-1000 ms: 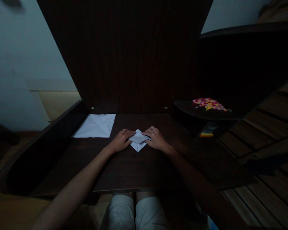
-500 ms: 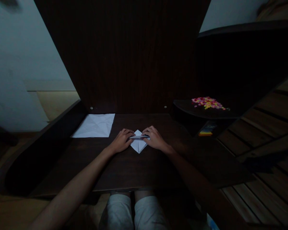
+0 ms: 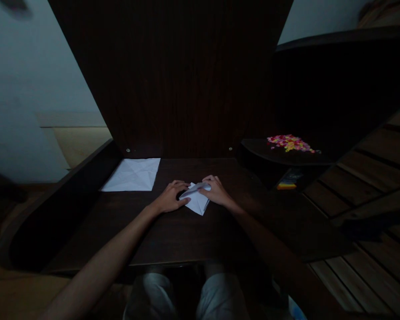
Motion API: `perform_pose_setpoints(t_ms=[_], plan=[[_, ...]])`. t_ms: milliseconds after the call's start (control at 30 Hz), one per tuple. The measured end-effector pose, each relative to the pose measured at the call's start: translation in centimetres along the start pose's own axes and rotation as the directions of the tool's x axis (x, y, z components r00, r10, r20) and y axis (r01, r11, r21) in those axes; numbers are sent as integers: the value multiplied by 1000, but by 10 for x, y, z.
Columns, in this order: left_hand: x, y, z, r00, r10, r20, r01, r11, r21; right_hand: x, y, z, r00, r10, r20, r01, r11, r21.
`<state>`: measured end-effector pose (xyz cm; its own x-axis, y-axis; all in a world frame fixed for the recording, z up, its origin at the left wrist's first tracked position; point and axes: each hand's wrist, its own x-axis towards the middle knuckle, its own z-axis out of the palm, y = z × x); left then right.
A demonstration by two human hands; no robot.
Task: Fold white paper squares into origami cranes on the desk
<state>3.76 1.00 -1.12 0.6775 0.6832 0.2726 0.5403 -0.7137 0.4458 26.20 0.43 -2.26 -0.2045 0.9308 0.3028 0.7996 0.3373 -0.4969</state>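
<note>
A white folded paper point(image 3: 197, 203) lies at the middle of the dark desk point(image 3: 173, 240), its lower corner pointing toward me and a flap standing up across it. My left hand point(image 3: 171, 196) grips its left edge, thumb on the near side and fingers behind. On the other side, my right hand point(image 3: 216, 190) pinches the raised flap at the right, its thumb on the paper. Parts of the far fingers are hidden behind the flap.
A creased white sheet point(image 3: 133, 174) lies flat at the desk's back left. Small pink, red and yellow pieces point(image 3: 290, 143) are heaped on a rounded shelf point(image 3: 253, 144) to the right. Beneath it sits a yellow and orange item point(image 3: 286, 185). A raised side panel point(image 3: 60, 195) borders the left.
The folded paper has turned slightly, its near corner shifting right. Its flap has tilted, with the right end higher. My legs have moved apart below the desk.
</note>
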Motion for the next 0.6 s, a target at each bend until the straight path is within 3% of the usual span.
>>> perform_pose_setpoints(t_ms=[267, 600], plan=[[-2, 3, -5, 994, -68, 82, 69, 997, -15, 0, -2, -4, 993, 120, 13, -121, 992, 28], [-3, -1, -15, 992, -36, 120, 53, 989, -138, 2, 3, -6, 988, 153, 12, -154, 985, 73]])
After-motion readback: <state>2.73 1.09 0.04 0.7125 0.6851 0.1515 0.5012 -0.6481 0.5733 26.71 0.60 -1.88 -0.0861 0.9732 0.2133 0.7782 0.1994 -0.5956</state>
